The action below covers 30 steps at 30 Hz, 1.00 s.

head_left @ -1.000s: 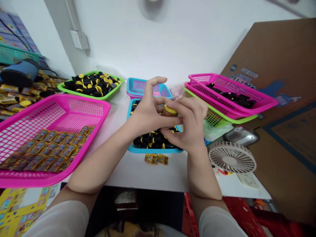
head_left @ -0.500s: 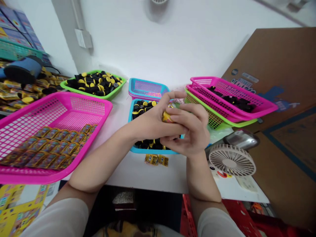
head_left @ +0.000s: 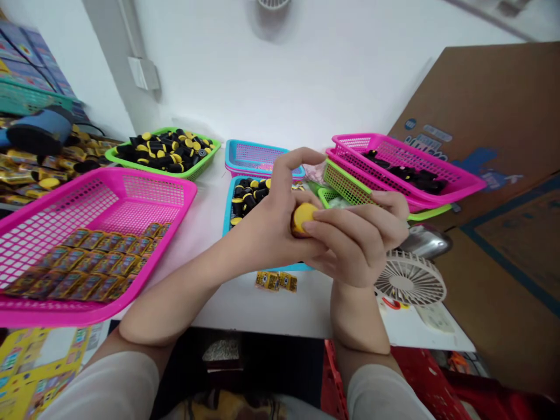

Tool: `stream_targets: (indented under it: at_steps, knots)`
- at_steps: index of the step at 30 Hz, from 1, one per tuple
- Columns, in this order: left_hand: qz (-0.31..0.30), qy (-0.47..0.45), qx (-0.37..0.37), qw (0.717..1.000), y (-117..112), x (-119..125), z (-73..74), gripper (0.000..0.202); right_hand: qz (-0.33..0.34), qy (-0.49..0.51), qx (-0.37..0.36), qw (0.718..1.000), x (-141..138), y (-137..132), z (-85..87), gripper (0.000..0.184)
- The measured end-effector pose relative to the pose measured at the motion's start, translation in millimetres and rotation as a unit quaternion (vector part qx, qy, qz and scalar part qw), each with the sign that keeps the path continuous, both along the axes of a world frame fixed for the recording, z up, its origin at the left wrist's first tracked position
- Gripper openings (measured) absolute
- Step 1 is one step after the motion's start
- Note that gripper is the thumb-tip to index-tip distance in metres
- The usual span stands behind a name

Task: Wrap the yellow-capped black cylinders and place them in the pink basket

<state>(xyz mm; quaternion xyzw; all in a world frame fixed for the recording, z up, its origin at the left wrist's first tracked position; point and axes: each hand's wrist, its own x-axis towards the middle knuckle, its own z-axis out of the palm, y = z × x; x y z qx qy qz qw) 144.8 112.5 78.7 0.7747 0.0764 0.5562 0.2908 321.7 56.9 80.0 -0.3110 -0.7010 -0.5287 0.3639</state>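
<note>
A small piece with a round yellow end (head_left: 305, 218) is up between my hands, over the front of a blue basket (head_left: 227, 201). My left hand (head_left: 275, 224) is closed around it, with the index finger raised and bent. The fingertips of my right hand (head_left: 361, 242) press on the yellow end from the right. The rest of the piece is hidden in the fingers. Black cylinders with yellow ends (head_left: 248, 201) fill the basket behind my left hand. Two small printed yellow packets (head_left: 275, 281) lie on the white table in front of it.
At the left, a pink basket (head_left: 188, 198) holds rows of printed packets. Behind it, a green basket (head_left: 207, 166) holds black and yellow cylinders. Stacked baskets (head_left: 464, 189) with black parts and a small fan (head_left: 409, 280) stand at the right, beside a large cardboard box (head_left: 494, 116).
The piece has turned so its yellow end faces me more. My right hand has moved a little right and its fingers have straightened. The camera view has shifted slightly.
</note>
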Motion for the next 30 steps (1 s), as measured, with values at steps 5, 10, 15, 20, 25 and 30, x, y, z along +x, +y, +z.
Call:
stream_targets:
  at_steps: [5, 10, 15, 20, 25, 30]
  knots:
    - [0.133, 0.033, 0.037, 0.990, -34, -33, 1.1, 0.050, 0.085, 0.012, -0.061, 0.994, -8, 8, 1.5, 0.019]
    - [0.291, 0.122, -0.040, 0.948, -52, -124, -3.0, 0.028, 0.094, 0.002, -0.207, 0.974, -11, 10, 2.4, 0.044]
    - [0.442, 0.404, -0.216, 0.771, 29, -212, -11.2, 0.034, -0.043, 0.000, -0.476, 0.878, 10, 26, -14.8, 0.045]
    - [0.433, 0.472, -0.243, 0.728, 118, -242, -46.3, 0.036, -0.153, -0.027, -0.622, 0.768, 16, 38, -34.0, 0.061]
    - [0.390, 0.491, -0.207, 0.751, 134, -259, -87.9, 0.062, -0.200, -0.003, -0.621, 0.758, 23, 33, -23.6, 0.066]
    - [0.360, 0.486, -0.153, 0.781, 137, -266, -94.6, 0.076, -0.261, 0.033, -0.679, 0.686, 28, 44, -13.1, 0.062]
